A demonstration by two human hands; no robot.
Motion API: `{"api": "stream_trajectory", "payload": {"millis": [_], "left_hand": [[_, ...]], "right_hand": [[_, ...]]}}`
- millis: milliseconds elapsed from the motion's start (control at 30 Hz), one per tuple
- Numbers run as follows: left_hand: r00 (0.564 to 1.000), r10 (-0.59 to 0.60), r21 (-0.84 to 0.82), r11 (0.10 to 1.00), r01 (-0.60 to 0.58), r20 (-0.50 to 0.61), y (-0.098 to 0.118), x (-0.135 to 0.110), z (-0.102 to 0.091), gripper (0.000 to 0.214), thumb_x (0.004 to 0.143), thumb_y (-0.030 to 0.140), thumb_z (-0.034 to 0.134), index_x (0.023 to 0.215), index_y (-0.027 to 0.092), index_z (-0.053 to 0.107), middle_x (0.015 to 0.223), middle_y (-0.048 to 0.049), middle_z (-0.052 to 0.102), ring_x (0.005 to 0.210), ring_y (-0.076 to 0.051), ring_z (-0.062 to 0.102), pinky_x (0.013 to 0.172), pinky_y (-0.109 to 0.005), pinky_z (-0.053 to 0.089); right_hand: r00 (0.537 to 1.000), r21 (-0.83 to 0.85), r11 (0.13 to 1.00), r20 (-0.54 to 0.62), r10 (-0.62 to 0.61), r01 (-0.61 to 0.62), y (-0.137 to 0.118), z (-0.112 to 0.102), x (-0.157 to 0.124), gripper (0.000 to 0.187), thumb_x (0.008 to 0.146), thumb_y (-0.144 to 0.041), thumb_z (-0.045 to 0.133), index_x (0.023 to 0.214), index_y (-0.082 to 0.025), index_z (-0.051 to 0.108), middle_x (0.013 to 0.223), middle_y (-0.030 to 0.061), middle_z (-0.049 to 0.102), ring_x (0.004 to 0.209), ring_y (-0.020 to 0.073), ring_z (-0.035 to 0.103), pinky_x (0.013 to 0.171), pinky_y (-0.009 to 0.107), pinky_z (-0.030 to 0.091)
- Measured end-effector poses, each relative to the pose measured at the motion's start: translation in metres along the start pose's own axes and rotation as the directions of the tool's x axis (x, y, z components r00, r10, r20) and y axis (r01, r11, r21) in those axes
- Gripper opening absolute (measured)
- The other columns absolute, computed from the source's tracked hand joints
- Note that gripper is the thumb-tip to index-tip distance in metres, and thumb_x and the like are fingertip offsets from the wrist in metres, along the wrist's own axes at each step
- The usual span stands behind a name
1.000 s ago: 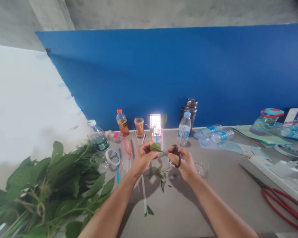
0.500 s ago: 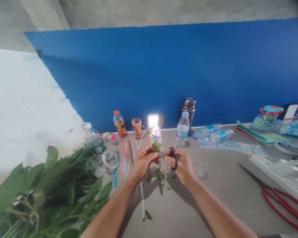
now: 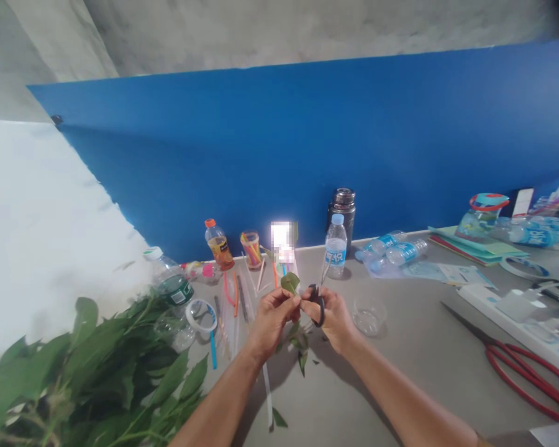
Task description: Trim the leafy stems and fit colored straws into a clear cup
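Observation:
My left hand (image 3: 273,316) pinches a leafy stem, whose round green leaf (image 3: 289,283) stands up above the fingertips. Close beside it, my right hand (image 3: 338,320) is closed around black-handled scissors (image 3: 317,304), their blades pointing up and away from the stem. The fingertips of both hands meet or nearly meet at the stem; the exact contact is too small to make out. Below the hands, small leaves on a twig (image 3: 299,341) hang or lie over the grey table (image 3: 345,397); which of the two I cannot tell.
A leafy branch pile (image 3: 97,372) fills the left. At the back stand an orange-capped bottle (image 3: 218,245), a cup of coloured strips (image 3: 251,249), a water bottle (image 3: 336,248) and a dark thermos (image 3: 345,208). Red-handled shears (image 3: 517,363) and a power strip (image 3: 489,310) lie right; a clear bowl (image 3: 369,316) is nearer.
My hands have drawn closer together, fingertips now meeting at the stem. The scissors have come in toward my left hand. The whole view has shifted slightly.

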State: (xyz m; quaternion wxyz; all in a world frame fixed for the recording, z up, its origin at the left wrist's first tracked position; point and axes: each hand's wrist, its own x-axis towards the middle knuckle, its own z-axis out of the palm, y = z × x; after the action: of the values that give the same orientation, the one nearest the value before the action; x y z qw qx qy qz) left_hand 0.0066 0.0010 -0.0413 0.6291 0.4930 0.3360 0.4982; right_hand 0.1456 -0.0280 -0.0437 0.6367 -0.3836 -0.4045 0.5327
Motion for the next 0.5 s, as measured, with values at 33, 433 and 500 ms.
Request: {"api": "stream_trajectory", "payload": {"millis": [33,433,500], "left_hand": [[1.0,0.001,0.001,1.0,-0.001,-0.001,-0.0007,-0.0001,0.0003,0.038,0.066,0.044,0.09,0.068,0.016,0.065,0.058,0.0024,0.06,0.054,-0.009,0.052,0.056,-0.022,0.04],[0.991,-0.106,-0.138,0.984,0.116,0.082,0.0058,-0.0064,0.0074,0.046,0.062,0.048,0.095,0.071,0.016,0.065,0.058,0.0041,0.055,0.052,-0.008,0.051,0.055,-0.022,0.039],[0.992,-0.104,-0.146,0.983,0.115,0.075,0.0054,-0.006,0.007,0.046,0.061,0.048,0.096,0.07,0.016,0.064,0.059,0.004,0.056,0.052,-0.008,0.051,0.055,-0.022,0.039]], "right_hand": [[1.0,0.007,1.0,-0.007,0.003,-0.003,-0.0005,0.0009,-0.0004,0.031,0.059,-0.032,0.088,0.076,-0.018,0.066,0.06,-0.0026,0.059,0.056,0.0121,0.051,0.057,0.025,0.041],[0.987,0.139,0.978,0.073,0.145,-0.154,0.0056,-0.0069,0.0014,0.044,0.06,-0.044,0.09,0.081,-0.018,0.062,0.059,-0.0067,0.05,0.049,0.0076,0.042,0.047,0.021,0.026],[0.991,0.13,0.983,0.061,0.122,-0.129,0.0058,-0.0064,0.001,0.045,0.06,-0.045,0.091,0.08,-0.018,0.062,0.058,-0.0074,0.048,0.049,0.0068,0.041,0.048,0.021,0.027]]}}
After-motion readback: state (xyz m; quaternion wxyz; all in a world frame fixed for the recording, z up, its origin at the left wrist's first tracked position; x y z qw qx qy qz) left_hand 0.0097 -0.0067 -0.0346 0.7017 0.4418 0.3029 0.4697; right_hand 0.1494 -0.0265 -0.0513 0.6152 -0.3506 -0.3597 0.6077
